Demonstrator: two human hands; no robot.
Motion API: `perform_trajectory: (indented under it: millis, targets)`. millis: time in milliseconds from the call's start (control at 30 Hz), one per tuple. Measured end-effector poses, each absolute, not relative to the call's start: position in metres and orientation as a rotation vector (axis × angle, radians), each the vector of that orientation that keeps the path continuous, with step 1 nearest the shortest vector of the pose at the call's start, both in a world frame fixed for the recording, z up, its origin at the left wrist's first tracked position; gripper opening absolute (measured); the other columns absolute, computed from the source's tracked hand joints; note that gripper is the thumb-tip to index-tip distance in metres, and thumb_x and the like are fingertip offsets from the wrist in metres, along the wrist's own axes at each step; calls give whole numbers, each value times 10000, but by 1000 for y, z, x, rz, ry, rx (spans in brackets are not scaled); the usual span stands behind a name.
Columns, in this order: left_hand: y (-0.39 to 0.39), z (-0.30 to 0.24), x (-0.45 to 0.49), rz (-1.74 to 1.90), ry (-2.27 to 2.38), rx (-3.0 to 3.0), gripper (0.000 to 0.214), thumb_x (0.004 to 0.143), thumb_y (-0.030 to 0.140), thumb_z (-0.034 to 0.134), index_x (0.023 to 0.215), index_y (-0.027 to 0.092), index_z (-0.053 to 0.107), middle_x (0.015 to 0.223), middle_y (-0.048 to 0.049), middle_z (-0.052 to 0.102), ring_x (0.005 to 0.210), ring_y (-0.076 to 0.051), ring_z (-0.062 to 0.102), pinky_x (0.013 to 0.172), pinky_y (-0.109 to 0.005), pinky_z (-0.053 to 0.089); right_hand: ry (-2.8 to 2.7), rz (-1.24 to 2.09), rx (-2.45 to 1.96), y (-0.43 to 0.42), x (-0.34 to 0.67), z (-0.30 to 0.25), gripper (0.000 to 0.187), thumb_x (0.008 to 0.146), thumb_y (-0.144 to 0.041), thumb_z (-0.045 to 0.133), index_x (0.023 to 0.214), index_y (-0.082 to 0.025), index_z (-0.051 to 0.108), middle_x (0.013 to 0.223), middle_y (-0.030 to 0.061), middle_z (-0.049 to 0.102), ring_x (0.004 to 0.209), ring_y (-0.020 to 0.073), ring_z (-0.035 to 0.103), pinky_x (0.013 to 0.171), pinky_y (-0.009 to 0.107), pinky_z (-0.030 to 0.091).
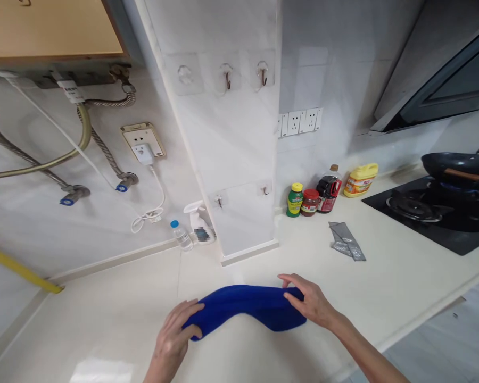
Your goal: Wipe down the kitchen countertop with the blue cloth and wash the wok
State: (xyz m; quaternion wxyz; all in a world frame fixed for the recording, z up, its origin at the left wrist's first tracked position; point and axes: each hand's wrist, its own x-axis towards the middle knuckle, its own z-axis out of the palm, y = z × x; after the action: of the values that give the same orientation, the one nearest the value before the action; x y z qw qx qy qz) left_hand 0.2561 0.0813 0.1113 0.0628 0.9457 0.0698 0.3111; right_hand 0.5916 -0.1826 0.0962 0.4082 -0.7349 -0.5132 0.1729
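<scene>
A blue cloth [243, 303] stretches between my two hands over the pale countertop, its lower edge arched in the middle. My left hand [173, 332] grips its left end, thumb below and fingers above. At the other end, my right hand [309, 300] pinches the upper right corner between thumb and fingers. The right part of the cloth hangs down a little below that hand. Whether its underside touches the counter I cannot tell.
On the countertop [391, 276] lie grey folded packets [347, 241]. Behind them stand a green bottle [295, 200], a red-lidded jar [310, 202], a dark sauce bottle [329, 190] and a yellow jug [361, 180]. A wok [455, 167] sits on the gas stove [455, 234]. A water bottle [181, 236] and spray bottle [199, 223] stand left of the pillar.
</scene>
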Motion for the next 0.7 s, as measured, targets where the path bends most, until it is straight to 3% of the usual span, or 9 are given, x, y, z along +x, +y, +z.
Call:
perform_trajectory:
  millis: [100,167,267,333,433,533,633,700]
  targets:
    - [74,83,245,726,462,2828,352,912,191,483,1115,355,720,1419,-41,636,1328,-237,578,1051,-403,544,-1307,494,-2062,-201,587,56,431,900,-314,501,1309,-238,615,1235,95,695,1090,242,669,973,389,523]
    - [66,63,237,665,902,2558,383,907,372,523,1264,308,647,1373,-117,658,1216,-288,658,928,-429,605,-1326,561,-2175,-209,581,28,395,893,-285,482,1228,-181,663,1188,133,712,1086,272,671,977,412,518]
    - [40,35,239,397,1278,1941,512,835,643,542,1050,210,711,959,-133,775,818,-296,749,726,-421,628,-1347,559,-2236,-204,572,4,366,940,-304,426,1145,-163,694,1119,141,712,1036,269,671,961,397,508]
    - [13,17,255,207,1246,1540,614,776,730,572,973,168,718,877,-149,772,707,-295,735,696,-434,618,-1315,511,-2268,-189,564,0,388,976,-355,396,1161,-176,686,1129,135,700,1058,268,653,977,389,486]
    - [-27,-6,294,327,1184,919,702,717,586,750,1242,140,616,1046,-198,770,860,-317,761,852,-459,606,-1235,529,-2339,-159,553,-1,412,989,-365,388,1222,-156,656,1155,159,689,1096,289,635,981,393,463]
    - [-46,-16,333,455,1114,556,641,800,325,714,1377,171,481,1247,-207,710,1018,-292,743,988,-437,561,-1133,576,-2401,-133,542,-3,429,976,-315,392,1255,-85,622,1131,222,686,1066,323,653,939,415,465]
    - [-42,-13,360,472,1084,383,510,852,241,649,1334,193,488,1276,-173,696,969,-257,754,886,-366,604,-1042,624,-2407,-122,531,-5,405,973,-329,399,1174,-82,648,1032,211,709,970,309,678,841,383,479]
    - [-37,-13,370,460,1089,327,304,852,257,668,1138,180,598,1059,-116,756,819,-207,759,729,-277,608,-1036,693,-2354,-123,524,-5,390,973,-404,412,914,-138,691,854,129,708,813,252,671,707,315,466]
